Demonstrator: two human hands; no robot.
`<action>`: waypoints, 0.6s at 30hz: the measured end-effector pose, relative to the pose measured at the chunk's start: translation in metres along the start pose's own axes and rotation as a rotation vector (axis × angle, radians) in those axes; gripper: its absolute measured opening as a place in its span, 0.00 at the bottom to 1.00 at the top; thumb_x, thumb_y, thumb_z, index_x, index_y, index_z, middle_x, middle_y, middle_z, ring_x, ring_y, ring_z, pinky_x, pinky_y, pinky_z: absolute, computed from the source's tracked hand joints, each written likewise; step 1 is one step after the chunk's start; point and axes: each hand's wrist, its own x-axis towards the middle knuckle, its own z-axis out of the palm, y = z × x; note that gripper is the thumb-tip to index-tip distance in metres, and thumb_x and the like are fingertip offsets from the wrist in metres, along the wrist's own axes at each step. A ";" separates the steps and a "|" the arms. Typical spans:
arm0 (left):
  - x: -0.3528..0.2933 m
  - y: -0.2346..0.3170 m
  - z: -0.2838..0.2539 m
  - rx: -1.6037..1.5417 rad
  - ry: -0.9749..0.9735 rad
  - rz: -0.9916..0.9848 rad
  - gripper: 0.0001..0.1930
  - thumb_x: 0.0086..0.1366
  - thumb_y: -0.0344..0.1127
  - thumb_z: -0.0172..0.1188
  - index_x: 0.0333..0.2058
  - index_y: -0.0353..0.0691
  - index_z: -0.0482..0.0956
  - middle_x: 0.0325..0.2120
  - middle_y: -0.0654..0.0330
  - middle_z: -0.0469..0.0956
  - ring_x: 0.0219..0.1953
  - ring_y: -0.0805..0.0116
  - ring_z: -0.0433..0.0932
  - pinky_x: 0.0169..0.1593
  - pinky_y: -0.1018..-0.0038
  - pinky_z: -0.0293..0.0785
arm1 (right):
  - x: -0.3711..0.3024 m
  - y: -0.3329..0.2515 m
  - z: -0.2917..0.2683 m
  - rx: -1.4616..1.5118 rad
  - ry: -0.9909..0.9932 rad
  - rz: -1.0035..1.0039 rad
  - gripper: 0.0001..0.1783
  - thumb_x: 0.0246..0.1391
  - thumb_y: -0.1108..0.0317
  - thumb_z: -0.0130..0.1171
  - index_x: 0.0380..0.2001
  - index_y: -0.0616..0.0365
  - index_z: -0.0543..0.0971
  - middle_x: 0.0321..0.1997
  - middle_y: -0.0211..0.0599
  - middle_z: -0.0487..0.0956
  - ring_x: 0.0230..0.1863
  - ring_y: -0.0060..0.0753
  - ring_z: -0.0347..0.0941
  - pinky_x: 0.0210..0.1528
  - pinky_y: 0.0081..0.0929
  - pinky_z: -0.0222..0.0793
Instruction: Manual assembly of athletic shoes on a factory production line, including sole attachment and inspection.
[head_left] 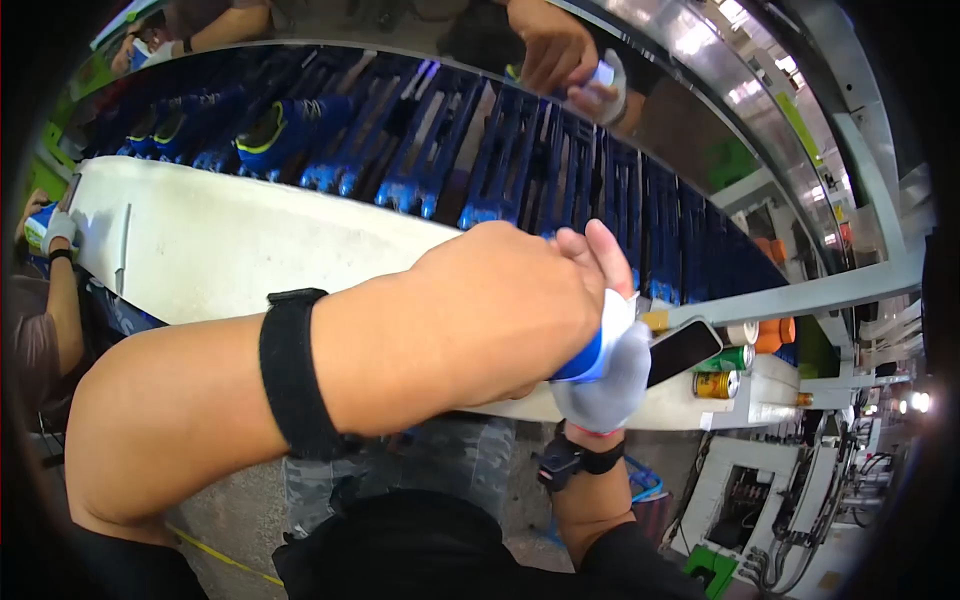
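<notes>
My left hand (510, 300), bare, reaches across from the left with its fingers curled and mostly hidden. A black strap (293, 372) circles that forearm. Beyond the fist, my right hand (612, 378) wears a pale grey glove and is closed. Between the two hands shows a small part of a blue-and-white shoe (582, 362); the rest of it is covered by my left hand. Two bare fingertips (610, 255) stick up above the grip. A dark watch-like device (562, 458) sits on my right wrist.
A white worktop (250, 245) runs before me. Blue racks (430, 160) stand behind it, with a blue shoe (275, 135) at left. A phone (685, 350), cans (716, 384) and an orange bottle (772, 335) lie right. A co-worker's gloved hand (60, 228) holds a shoe.
</notes>
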 end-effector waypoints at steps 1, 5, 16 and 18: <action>-0.003 0.010 -0.002 0.027 0.026 0.006 0.30 0.54 0.40 0.80 0.47 0.26 0.76 0.23 0.47 0.84 0.28 0.44 0.87 0.34 0.57 0.81 | -0.007 -0.015 0.013 -0.127 0.043 0.062 0.52 0.68 0.38 0.57 0.80 0.66 0.58 0.76 0.53 0.72 0.77 0.48 0.69 0.81 0.45 0.59; -0.005 0.017 -0.016 -0.140 -0.279 -0.102 0.26 0.54 0.39 0.77 0.46 0.30 0.78 0.31 0.51 0.86 0.33 0.48 0.88 0.38 0.56 0.81 | -0.028 -0.023 -0.002 -0.352 -0.100 -0.008 0.53 0.66 0.38 0.67 0.79 0.64 0.60 0.80 0.54 0.67 0.74 0.41 0.69 0.77 0.42 0.65; -0.126 0.097 -0.018 -0.321 0.014 -0.697 0.52 0.44 0.47 0.87 0.67 0.37 0.72 0.70 0.42 0.66 0.70 0.40 0.72 0.71 0.54 0.73 | -0.062 0.074 -0.007 -0.619 -0.337 -0.348 0.55 0.40 0.49 0.88 0.70 0.61 0.76 0.67 0.56 0.80 0.69 0.63 0.76 0.72 0.52 0.71; -0.147 0.100 0.000 -0.391 0.112 -0.719 0.53 0.45 0.51 0.87 0.68 0.37 0.74 0.71 0.44 0.66 0.73 0.43 0.70 0.72 0.54 0.70 | -0.061 0.076 -0.010 -0.597 -0.385 -0.418 0.51 0.42 0.46 0.87 0.66 0.62 0.79 0.62 0.53 0.84 0.65 0.60 0.80 0.70 0.50 0.73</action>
